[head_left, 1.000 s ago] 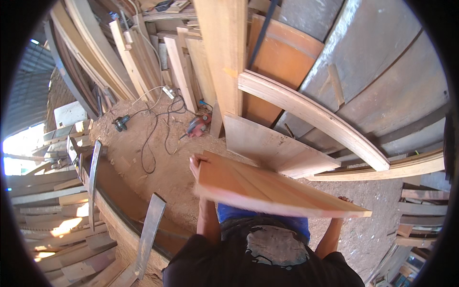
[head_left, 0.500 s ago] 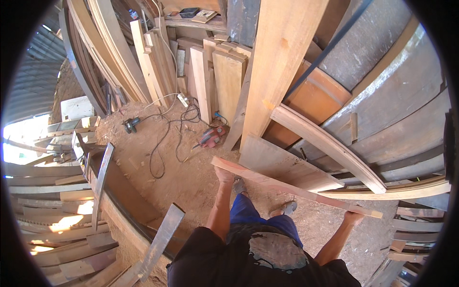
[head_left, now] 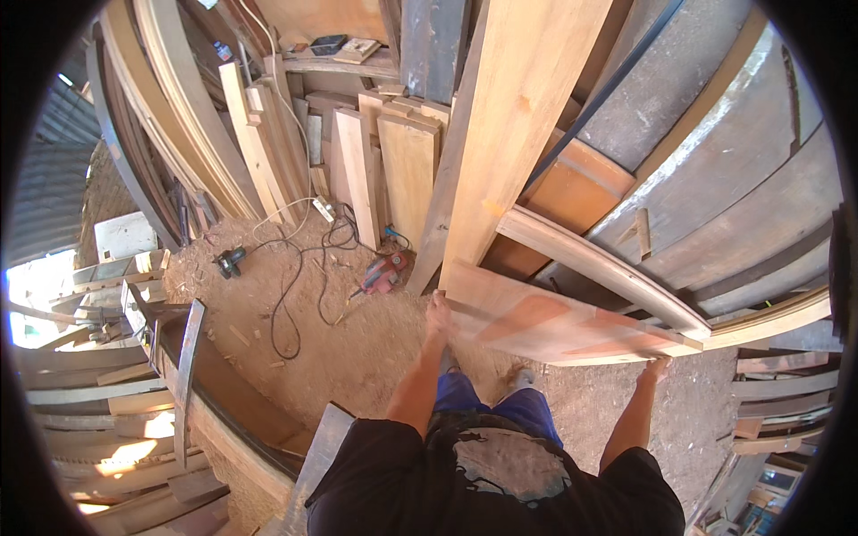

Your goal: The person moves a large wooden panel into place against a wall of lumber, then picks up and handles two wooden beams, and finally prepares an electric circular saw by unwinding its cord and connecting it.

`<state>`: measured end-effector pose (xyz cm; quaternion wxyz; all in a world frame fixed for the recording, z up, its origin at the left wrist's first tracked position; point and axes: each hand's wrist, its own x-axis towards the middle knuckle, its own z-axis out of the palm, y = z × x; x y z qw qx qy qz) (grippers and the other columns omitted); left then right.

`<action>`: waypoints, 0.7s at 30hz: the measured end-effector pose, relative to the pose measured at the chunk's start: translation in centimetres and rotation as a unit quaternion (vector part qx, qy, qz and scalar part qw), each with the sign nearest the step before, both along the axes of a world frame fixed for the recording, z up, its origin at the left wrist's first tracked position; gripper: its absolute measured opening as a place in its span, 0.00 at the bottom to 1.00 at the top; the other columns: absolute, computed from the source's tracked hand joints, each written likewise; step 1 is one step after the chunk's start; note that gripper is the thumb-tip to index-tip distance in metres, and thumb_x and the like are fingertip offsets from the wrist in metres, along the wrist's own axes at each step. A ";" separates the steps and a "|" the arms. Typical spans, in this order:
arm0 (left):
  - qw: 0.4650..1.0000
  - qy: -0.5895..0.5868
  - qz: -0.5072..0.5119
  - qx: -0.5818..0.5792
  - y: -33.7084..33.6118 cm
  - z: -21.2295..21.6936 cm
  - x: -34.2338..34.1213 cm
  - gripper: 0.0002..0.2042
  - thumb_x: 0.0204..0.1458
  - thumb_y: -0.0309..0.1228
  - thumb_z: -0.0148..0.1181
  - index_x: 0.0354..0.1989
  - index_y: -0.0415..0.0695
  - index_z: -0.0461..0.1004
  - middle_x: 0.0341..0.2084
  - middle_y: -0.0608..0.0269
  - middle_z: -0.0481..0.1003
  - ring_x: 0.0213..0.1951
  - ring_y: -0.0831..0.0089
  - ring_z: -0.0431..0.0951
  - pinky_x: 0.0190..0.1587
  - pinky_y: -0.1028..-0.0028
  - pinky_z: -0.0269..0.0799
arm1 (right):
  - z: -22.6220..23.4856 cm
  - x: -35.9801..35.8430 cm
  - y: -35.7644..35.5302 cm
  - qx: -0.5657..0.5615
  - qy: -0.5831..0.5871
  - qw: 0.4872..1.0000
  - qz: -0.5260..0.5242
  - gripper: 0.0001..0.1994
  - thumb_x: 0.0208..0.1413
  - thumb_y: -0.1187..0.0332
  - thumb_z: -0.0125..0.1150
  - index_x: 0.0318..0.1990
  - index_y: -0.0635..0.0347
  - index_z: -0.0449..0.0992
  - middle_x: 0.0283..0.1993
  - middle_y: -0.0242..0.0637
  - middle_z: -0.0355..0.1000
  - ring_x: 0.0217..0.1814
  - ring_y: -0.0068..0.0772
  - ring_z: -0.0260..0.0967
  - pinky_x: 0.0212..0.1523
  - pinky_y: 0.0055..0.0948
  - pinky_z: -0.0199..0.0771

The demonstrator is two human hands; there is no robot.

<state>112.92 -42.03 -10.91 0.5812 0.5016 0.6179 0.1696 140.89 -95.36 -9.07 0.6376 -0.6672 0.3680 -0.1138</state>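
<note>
A wide wooden board (head_left: pixel 554 314) with reddish patches on its face is held between my two hands, its face tilted up into view. My left hand (head_left: pixel 438 313) grips its left end. At the lower right corner, my right hand (head_left: pixel 657 368) holds the edge, its fingers partly hidden by the wood. The board lies close in front of a pale moulded timber (head_left: pixel 608 268) and a tall light plank (head_left: pixel 518 116), both leaning at the right. Whether it touches them I cannot tell.
A red corded power tool (head_left: pixel 389 272) and a black tool (head_left: pixel 229 262) lie on the dusty floor among cables and a white power strip (head_left: pixel 323 209). Upright planks (head_left: pixel 409 170) lean at the back. Stacked timber (head_left: pixel 98 393) and a long wooden trough (head_left: pixel 241 393) stand left.
The board has turned from edge-on to face-up and moved forward against the leaning timber area. The bare panel that leaned there is now covered. Both hands have kept their hold.
</note>
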 end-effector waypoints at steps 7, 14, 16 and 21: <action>0.984 0.018 -0.129 0.122 -3.0 -3.4 -3.5 0.21 0.58 0.46 0.47 0.48 0.43 0.75 0.43 0.44 0.76 0.50 0.47 0.75 0.51 0.59 0.70 | -14.1 -3.3 0.2 -0.032 0.182 0.847 0.498 0.17 0.63 0.58 0.47 0.56 0.52 0.68 0.51 0.35 0.68 0.51 0.34 0.67 0.47 0.38 0.66; 0.972 0.091 -0.215 0.017 -15.5 -4.5 -17.2 0.21 0.55 0.46 0.49 0.47 0.44 0.77 0.43 0.41 0.76 0.51 0.45 0.75 0.52 0.57 0.70 | -7.4 -15.4 16.8 -0.131 0.232 0.516 0.814 0.18 0.57 0.58 0.52 0.40 0.68 0.75 0.29 0.43 0.77 0.23 0.33 0.72 0.22 0.34 0.70; 0.977 0.135 -0.158 0.045 -18.4 -5.0 -21.2 0.20 0.55 0.45 0.49 0.44 0.43 0.78 0.39 0.43 0.78 0.46 0.49 0.78 0.49 0.59 0.72 | -6.3 -15.6 21.1 -0.152 0.207 0.477 0.841 0.13 0.58 0.61 0.53 0.40 0.62 0.75 0.29 0.40 0.76 0.23 0.29 0.71 0.21 0.28 0.68; 0.987 0.034 0.114 -0.110 -20.9 -5.8 -32.4 0.23 0.58 0.50 0.48 0.49 0.44 0.75 0.43 0.52 0.78 0.46 0.60 0.78 0.49 0.63 0.71 | -4.1 -16.5 33.0 -0.213 0.038 0.343 0.914 0.14 0.58 0.62 0.51 0.37 0.64 0.77 0.28 0.39 0.76 0.22 0.28 0.70 0.25 0.29 0.70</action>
